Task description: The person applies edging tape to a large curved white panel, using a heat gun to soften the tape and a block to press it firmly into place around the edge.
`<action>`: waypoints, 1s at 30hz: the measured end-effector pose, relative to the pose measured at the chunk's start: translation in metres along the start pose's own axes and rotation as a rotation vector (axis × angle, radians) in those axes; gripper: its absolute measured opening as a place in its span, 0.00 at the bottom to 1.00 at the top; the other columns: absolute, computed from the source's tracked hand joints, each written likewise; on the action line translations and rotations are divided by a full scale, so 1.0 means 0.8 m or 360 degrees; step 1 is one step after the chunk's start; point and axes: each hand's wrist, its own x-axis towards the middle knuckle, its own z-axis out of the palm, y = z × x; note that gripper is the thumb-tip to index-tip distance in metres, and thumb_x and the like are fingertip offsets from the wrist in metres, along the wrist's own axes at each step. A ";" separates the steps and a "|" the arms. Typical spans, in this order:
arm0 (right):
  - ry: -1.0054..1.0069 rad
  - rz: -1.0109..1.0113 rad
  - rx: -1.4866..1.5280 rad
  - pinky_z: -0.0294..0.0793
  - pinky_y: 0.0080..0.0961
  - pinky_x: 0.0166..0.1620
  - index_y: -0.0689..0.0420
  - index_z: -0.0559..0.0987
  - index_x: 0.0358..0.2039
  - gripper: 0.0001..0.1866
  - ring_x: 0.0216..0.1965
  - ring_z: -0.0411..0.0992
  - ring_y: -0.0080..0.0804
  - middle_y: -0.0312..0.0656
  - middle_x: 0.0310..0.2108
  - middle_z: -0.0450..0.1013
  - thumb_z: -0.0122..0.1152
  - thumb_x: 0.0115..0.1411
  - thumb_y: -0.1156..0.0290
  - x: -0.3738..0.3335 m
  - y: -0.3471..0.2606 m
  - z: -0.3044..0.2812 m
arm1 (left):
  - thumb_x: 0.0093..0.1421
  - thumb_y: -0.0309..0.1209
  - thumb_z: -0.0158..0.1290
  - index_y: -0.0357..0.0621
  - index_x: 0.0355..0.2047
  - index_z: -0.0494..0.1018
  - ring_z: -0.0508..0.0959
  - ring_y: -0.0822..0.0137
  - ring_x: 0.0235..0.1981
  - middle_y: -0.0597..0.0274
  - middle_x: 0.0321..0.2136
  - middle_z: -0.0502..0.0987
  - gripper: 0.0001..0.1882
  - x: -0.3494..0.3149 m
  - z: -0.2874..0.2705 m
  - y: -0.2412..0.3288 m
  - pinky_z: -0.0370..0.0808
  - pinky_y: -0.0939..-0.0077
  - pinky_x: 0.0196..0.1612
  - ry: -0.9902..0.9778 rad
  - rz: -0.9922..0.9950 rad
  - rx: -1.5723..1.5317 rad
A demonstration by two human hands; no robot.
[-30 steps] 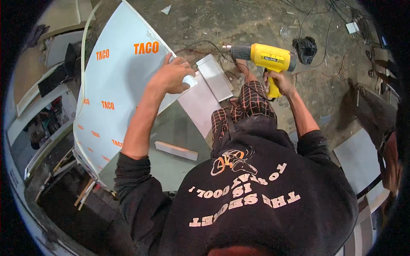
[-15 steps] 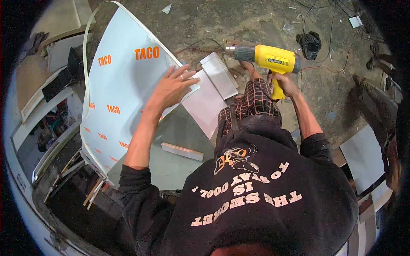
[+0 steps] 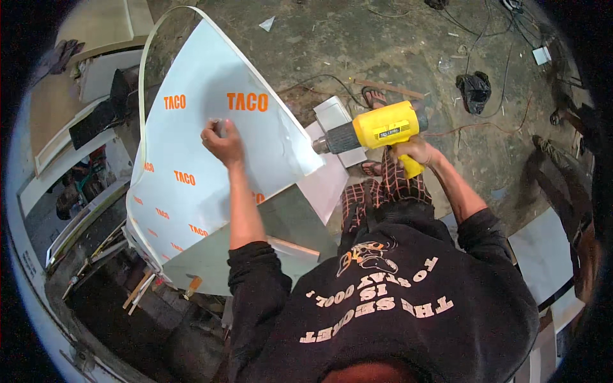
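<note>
My right hand is wrapped round the handle of a yellow and black heat gun. Its metal nozzle points left, close to the right-hand corner of a large pale blue panel with orange print. A thin whitish edging strip runs along the panel's right side, and another stretch of it arcs loose beyond the left side. Over the middle of the panel, my left hand is closed with its fingers curled in. Whatever its fingertips pinch, if anything, is too small to make out.
Under the panel lies a grey-green board with a narrow light block on it. White box-like pieces stand past the corner. Cables, a black plastic bag and scraps are on the floor. Another person's legs show at right.
The heat gun has come left and nearer, its nozzle now by the panel's corner. My left hand has left that corner, moved left over the panel, and gone from spread fingers to curled.
</note>
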 end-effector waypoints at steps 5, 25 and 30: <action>-0.0081 -0.0006 0.0004 0.71 0.24 0.23 0.62 0.77 0.28 0.08 0.19 0.72 0.26 0.40 0.21 0.74 0.60 0.48 0.71 0.065 -0.040 -0.024 | 0.54 0.32 0.55 0.36 0.40 0.68 0.69 0.54 0.42 0.51 0.39 0.71 0.16 -0.005 0.013 -0.008 0.70 0.62 0.45 0.0134 0.0135 0.0173; -0.0218 -0.0406 -0.0238 0.70 0.22 0.21 0.57 0.74 0.23 0.08 0.16 0.68 0.22 0.36 0.19 0.70 0.59 0.52 0.66 0.359 -0.381 -0.023 | 0.53 0.36 0.52 0.40 0.28 0.63 0.69 0.55 0.41 0.49 0.40 0.71 0.13 -0.002 0.006 -0.018 0.67 0.64 0.39 0.0076 -0.0106 -0.0115; -0.0211 -0.0539 -0.0308 0.70 0.22 0.21 0.57 0.73 0.26 0.10 0.16 0.68 0.23 0.36 0.20 0.70 0.59 0.54 0.64 0.392 -0.423 -0.016 | 0.53 0.34 0.51 0.39 0.28 0.64 0.69 0.54 0.42 0.48 0.41 0.71 0.12 -0.003 0.007 -0.022 0.67 0.63 0.40 0.0103 -0.0125 -0.0107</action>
